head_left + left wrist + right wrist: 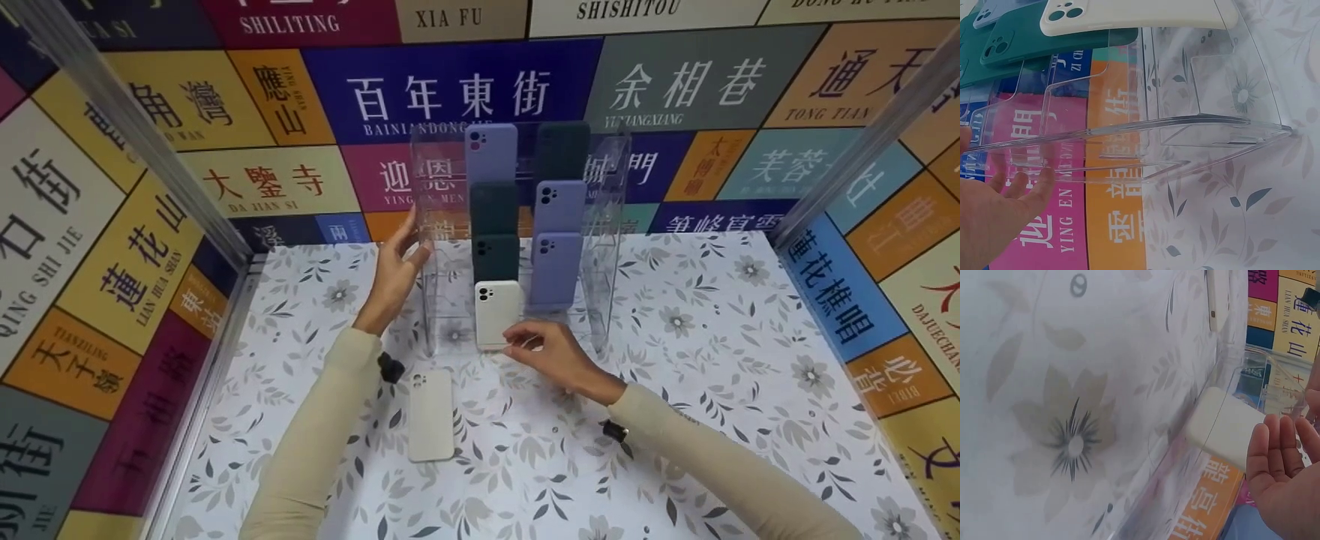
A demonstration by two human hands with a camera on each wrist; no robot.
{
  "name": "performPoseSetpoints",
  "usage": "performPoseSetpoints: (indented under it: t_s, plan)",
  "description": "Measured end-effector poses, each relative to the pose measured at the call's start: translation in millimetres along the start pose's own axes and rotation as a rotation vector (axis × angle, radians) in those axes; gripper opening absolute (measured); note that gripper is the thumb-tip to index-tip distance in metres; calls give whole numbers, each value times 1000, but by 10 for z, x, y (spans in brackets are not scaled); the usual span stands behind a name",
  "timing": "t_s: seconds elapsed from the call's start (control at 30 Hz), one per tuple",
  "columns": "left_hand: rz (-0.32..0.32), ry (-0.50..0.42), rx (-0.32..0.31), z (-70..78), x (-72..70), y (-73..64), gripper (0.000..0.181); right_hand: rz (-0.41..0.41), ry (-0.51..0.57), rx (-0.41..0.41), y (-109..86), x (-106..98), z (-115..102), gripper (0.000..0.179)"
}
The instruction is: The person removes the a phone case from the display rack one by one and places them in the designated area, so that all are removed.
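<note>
My left hand grips the left side wall of a clear plastic display stand, its thumb by the edge and its fingers along the outside. A white phone case stands upright in the lowest tier of the left column. My right hand is beside the lower right of that case; the right wrist view shows its fingers loosely bent near the case, and contact is unclear. Another off-white phone case lies flat on the table in front of the stand.
Above the white case stand two dark green cases and a lavender case. The right column holds a dark green case over two lavender cases. Floral cloth covers the table; printed sign panels wall it in.
</note>
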State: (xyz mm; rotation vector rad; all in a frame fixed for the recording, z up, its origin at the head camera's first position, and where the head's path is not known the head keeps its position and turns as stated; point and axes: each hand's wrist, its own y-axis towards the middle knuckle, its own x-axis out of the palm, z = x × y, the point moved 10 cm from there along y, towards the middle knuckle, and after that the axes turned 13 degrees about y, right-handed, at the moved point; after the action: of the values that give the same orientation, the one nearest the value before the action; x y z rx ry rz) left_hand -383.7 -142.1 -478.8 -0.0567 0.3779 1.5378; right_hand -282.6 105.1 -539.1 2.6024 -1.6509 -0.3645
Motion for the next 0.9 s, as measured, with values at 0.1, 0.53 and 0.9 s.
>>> performPoseSetpoints:
  t_s: [0.1,0.53,0.9]
  plan:
    - [-1,1,-11,-12,6,-1,73,-17,-20,-16,1,-43,-41,22]
    - [0,0,7,-24,-12,4,72,-48,-97,-57,149,-234,-223,25]
    - [10,8,22,0,-1,8,71,24,-145,-26,347,-449,-194,24]
